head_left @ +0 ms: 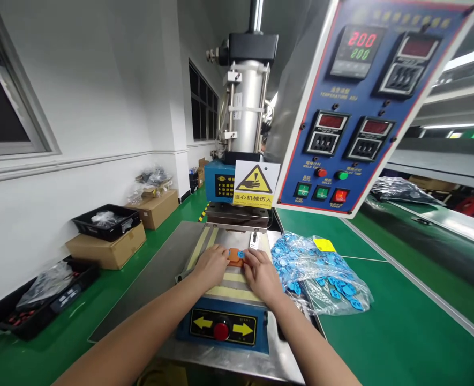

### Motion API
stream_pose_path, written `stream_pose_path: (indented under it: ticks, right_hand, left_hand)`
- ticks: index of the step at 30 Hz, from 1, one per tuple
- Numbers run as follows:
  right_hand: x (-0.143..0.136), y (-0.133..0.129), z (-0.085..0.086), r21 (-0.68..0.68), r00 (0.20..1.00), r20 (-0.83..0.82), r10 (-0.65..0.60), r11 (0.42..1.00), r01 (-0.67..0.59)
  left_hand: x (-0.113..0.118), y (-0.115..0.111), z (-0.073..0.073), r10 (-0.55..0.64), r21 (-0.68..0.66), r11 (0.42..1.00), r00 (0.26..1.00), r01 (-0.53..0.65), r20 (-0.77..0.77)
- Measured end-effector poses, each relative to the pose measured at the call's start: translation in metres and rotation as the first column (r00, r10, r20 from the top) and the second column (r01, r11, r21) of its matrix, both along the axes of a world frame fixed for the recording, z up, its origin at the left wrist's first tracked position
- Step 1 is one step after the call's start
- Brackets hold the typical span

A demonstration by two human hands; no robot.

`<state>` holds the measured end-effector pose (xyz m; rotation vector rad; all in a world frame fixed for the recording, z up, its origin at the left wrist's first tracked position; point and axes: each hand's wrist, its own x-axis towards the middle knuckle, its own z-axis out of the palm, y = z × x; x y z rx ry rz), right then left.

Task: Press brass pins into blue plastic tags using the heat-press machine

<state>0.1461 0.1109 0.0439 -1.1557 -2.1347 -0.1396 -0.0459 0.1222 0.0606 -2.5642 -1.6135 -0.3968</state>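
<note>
- Bare forearms [148,335] reached in from the lower edge, nearest the camera, and passed on either side of the red button [221,331].
- Left hand [212,265]: palm down, fingers bent, tips at the left end of the orange block [235,258].
- Right hand [263,276]: fingers bent, tips at the block's right end, close to a blue piece [241,254] on top. Whether either hand pinched the block or merely rested against it could not be told. The hands were apart, with the block between them.
- Location: the block lay on the metal plate [225,237], in front of the press head [237,215].
- Handling, as judged: block probably light and rigid, perhaps smooth; best held by its two ends, leaving the top free. The blue piece looked thin and light, easily nudged out of place, and better taken by its rim.
- Surroundings: a clear bag [337,279] of similar blue parts sat just right of the press on the green table [405,338]. A warning sign [256,185] hung above the plate; the panel [365,107] showed lit digits.
</note>
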Motion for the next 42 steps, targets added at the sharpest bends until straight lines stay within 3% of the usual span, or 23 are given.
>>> stream_pose_path:
  ticks: [3,5,8,11,13,16,19,23,29,34,39,42]
  right_hand:
    - [0.034,-0.023,-0.009,0.021,0.991,-0.131,-0.039,0.999,0.042]
    - [0.068,-0.041,-0.022,-0.042,0.977,-0.171,-0.129,0.991,0.123]
    - [0.12,-0.072,-0.047,-0.25,0.954,-0.083,-0.287,0.933,0.259]
    - [0.149,-0.097,-0.064,-0.372,0.957,0.075,-0.281,0.882,0.288]
    - [0.153,-0.104,-0.067,-0.356,0.956,0.157,-0.249,0.888,0.29]
    - [0.143,-0.103,-0.064,-0.285,0.924,0.271,-0.269,0.894,0.344]
    - [0.131,-0.093,-0.063,-0.261,0.885,0.357,-0.3,0.878,0.403]
    - [0.124,-0.083,-0.07,-0.273,0.891,0.341,-0.299,0.876,0.398]
    - [0.126,-0.08,-0.077,-0.299,0.931,0.216,-0.292,0.889,0.348]
    - [0.128,-0.081,-0.076,-0.322,0.927,0.204,-0.315,0.872,0.368]
    - [0.126,-0.081,-0.076,-0.318,0.922,0.215,-0.321,0.87,0.377]
    - [0.125,-0.079,-0.076,-0.314,0.926,0.196,-0.323,0.874,0.371]
  left_hand:
    - [-0.002,-0.003,0.009,0.028,-0.018,0.999,0.992,-0.026,0.123]
    - [0.006,-0.016,0.01,0.022,0.024,0.999,0.975,-0.028,0.221]
    - [0.041,-0.056,-0.003,-0.202,0.108,0.979,0.913,0.175,0.354]
    - [0.093,-0.103,-0.026,-0.455,-0.06,0.861,0.818,0.505,0.353]
    - [0.127,-0.119,-0.042,-0.426,-0.239,0.837,0.86,0.492,0.28]
    - [0.166,-0.111,-0.058,-0.222,-0.412,0.871,0.962,0.268,0.155]
    - [0.188,-0.085,-0.065,-0.082,-0.448,0.883,0.985,0.142,0.149]
    - [0.196,-0.066,-0.067,-0.077,-0.456,0.879,0.985,0.14,0.154]
    - [0.195,-0.062,-0.067,-0.101,-0.462,0.868,0.975,0.184,0.198]
    - [0.196,-0.055,-0.072,-0.083,-0.47,0.862,0.968,0.19,0.238]
    - [0.194,-0.057,-0.074,-0.07,-0.467,0.865,0.966,0.183,0.25]
    - [0.192,-0.062,-0.075,-0.089,-0.401,0.895,0.959,0.196,0.27]
